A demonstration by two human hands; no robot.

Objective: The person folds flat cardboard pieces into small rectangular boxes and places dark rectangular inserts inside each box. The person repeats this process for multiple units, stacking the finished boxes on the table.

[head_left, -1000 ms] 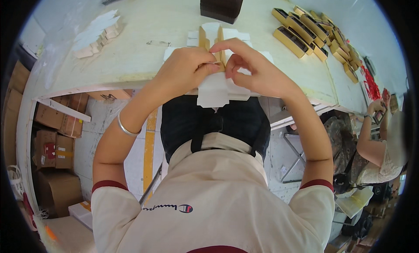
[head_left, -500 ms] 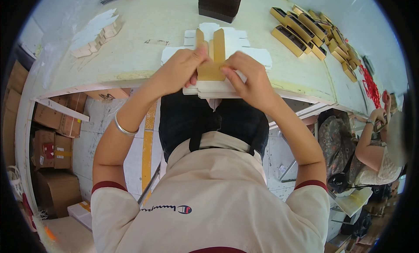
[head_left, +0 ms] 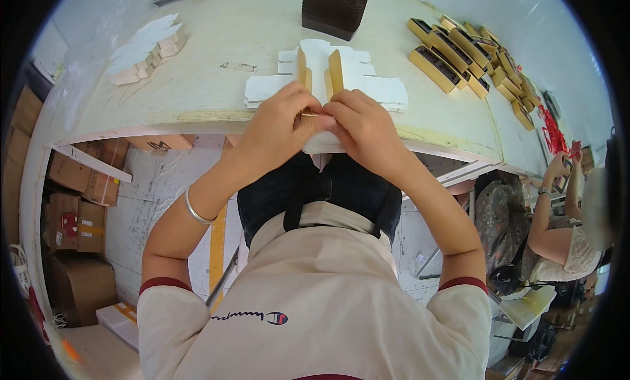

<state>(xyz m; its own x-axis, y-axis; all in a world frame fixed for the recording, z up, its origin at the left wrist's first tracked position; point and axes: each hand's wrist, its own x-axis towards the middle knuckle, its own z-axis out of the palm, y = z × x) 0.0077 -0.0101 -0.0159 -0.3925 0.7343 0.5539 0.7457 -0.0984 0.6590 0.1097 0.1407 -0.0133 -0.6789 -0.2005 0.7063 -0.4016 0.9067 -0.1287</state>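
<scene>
A gold cardboard box [head_left: 335,74] is part folded at the table's front edge, its two long side walls standing up. It lies on a stack of white flat box blanks [head_left: 387,90]. Both hands meet at the box's near end, with fingertips almost touching. My left hand [head_left: 279,121] is closed, thumb and fingers pinching the near flap, of which a thin gold edge shows. Just beside it, my right hand [head_left: 364,124] is closed on the same end with bent fingers. Most of that end is hidden behind the hands.
A dark brown stack [head_left: 335,13] stands beyond the blanks. White folded pieces [head_left: 147,49] lie at the left. Several gold boxes with dark insides [head_left: 436,66] are heaped at the right, near red strands [head_left: 552,132]. Another person [head_left: 558,239] sits at far right; cartons [head_left: 85,226] stand under the table.
My hands have come closer together at the box's near end and now cover it. The gold near panel, lying flat before, has been lifted and bent. The co-worker's arms have shifted.
</scene>
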